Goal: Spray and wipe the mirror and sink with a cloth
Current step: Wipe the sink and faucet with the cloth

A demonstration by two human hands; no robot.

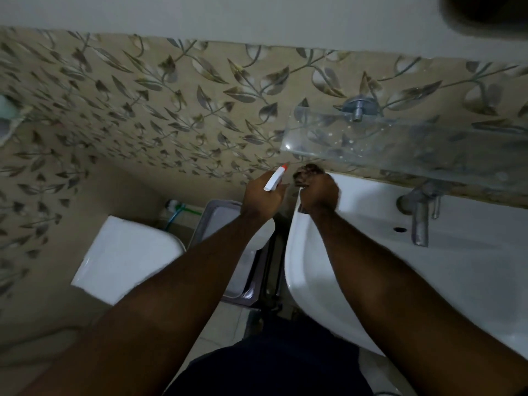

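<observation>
Seen from the head camera, both bare arms reach forward to the back left corner of the white sink, which is fixed against a wall patterned with leaves. The left hand is closed around a white spray bottle, whose red-tipped nozzle points up toward the wall, just left of the sink's corner. The right hand is bunched around a dark cloth and presses it against the sink rim where it meets the wall. The two hands sit close beside each other, not touching. A metal tap stands at the back of the basin, well to the right of the hands, under a clear glass shelf that carries water spots. Below the left arm are a white toilet tank and a grey bin. The mirror cannot be made out clearly here.
</observation>
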